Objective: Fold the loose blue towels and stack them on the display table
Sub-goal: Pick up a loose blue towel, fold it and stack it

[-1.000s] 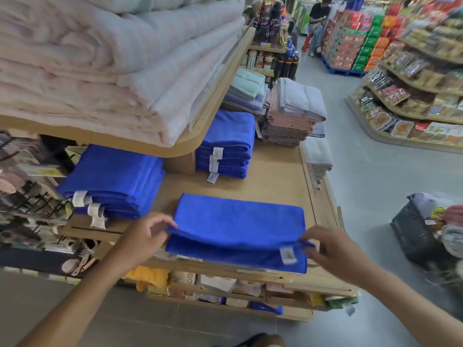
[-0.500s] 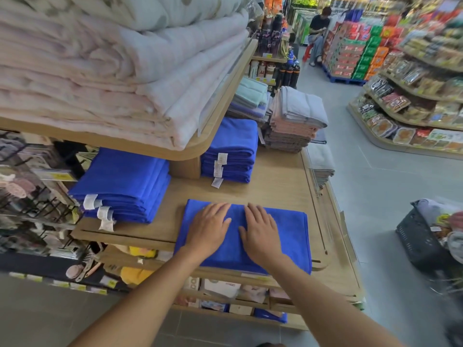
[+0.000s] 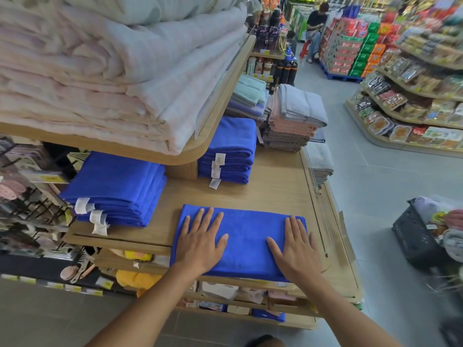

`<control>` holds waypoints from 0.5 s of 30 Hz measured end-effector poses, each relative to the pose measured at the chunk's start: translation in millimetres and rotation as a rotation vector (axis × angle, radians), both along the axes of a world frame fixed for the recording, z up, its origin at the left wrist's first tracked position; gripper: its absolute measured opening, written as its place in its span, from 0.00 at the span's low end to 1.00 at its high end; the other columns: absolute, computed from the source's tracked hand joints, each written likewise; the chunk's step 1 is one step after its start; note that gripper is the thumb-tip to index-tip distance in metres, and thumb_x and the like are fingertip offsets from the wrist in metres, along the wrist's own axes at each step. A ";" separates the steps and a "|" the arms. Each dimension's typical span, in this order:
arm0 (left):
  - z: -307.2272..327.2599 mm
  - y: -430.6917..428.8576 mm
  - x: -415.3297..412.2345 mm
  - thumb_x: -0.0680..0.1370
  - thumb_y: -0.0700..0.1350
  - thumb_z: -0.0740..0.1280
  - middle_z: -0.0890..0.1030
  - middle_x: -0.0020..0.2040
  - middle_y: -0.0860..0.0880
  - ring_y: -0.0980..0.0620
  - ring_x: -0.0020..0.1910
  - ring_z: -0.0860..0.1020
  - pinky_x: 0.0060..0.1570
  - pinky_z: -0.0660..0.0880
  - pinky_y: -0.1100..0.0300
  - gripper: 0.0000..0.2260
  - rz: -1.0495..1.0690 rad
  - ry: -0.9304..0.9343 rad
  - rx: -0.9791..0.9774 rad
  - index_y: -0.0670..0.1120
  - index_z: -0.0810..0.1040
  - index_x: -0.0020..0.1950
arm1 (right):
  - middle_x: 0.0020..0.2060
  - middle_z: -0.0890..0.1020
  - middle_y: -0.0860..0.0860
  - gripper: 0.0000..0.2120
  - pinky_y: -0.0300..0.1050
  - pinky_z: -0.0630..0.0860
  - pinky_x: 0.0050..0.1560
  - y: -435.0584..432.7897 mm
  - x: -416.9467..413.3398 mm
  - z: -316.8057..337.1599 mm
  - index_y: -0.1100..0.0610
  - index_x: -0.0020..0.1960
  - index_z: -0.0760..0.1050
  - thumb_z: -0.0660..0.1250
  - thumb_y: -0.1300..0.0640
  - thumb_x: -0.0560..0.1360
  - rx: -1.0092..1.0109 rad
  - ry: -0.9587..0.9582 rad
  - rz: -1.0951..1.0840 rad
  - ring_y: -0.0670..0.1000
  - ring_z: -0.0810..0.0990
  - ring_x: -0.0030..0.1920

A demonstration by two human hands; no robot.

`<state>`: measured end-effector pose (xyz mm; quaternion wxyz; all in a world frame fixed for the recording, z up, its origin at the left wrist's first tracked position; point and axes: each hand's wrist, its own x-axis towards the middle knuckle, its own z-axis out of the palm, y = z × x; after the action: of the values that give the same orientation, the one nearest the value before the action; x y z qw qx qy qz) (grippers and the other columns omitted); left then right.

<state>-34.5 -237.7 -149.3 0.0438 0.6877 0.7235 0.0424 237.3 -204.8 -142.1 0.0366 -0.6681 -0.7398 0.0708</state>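
Observation:
A folded blue towel (image 3: 246, 236) lies flat at the front of the wooden display table (image 3: 278, 189). My left hand (image 3: 201, 242) presses on its left part with fingers spread and straight. My right hand (image 3: 295, 249) presses flat on its right end. Two stacks of folded blue towels stand behind: one stack (image 3: 115, 189) at the left under the upper shelf, another stack (image 3: 229, 151) at the back middle, both with white labels hanging out.
Pale quilts (image 3: 120, 66) fill the upper shelf above. Pink and grey towel piles (image 3: 293, 118) stand at the table's back. A dark basket (image 3: 418, 236) of goods sits on the floor at right. A person (image 3: 314, 28) sits far down the aisle.
My hands let go of the towel's front corners, came flat together on its middle, then slid apart toward its two ends.

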 end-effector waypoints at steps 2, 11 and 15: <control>0.6 3.2 0.8 0.79 0.67 0.37 0.43 0.84 0.53 0.50 0.82 0.39 0.79 0.39 0.43 0.33 0.008 0.003 -0.014 0.57 0.44 0.83 | 0.84 0.45 0.47 0.47 0.52 0.42 0.82 8.1 2.1 -1.2 0.52 0.84 0.41 0.35 0.24 0.75 -0.005 0.006 0.031 0.47 0.43 0.83; 19.3 46.7 18.8 0.82 0.64 0.44 0.42 0.84 0.51 0.48 0.82 0.39 0.78 0.39 0.40 0.31 0.043 -0.060 -0.093 0.55 0.44 0.83 | 0.79 0.62 0.58 0.49 0.54 0.60 0.76 54.1 -4.7 29.5 0.59 0.83 0.50 0.46 0.24 0.76 -0.017 -0.070 -0.131 0.59 0.61 0.78; 11.1 40.0 37.1 0.80 0.65 0.41 0.44 0.84 0.52 0.49 0.82 0.40 0.78 0.38 0.39 0.33 -0.073 -0.054 -0.050 0.55 0.45 0.83 | 0.64 0.76 0.59 0.43 0.52 0.74 0.61 53.1 0.6 40.8 0.63 0.75 0.62 0.59 0.29 0.76 -0.077 -0.018 -0.273 0.59 0.76 0.63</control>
<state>2.6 -197.7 -138.2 0.0818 0.7108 0.6974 0.0413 237.9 -151.8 -101.3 0.0136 -0.7640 -0.6391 0.0876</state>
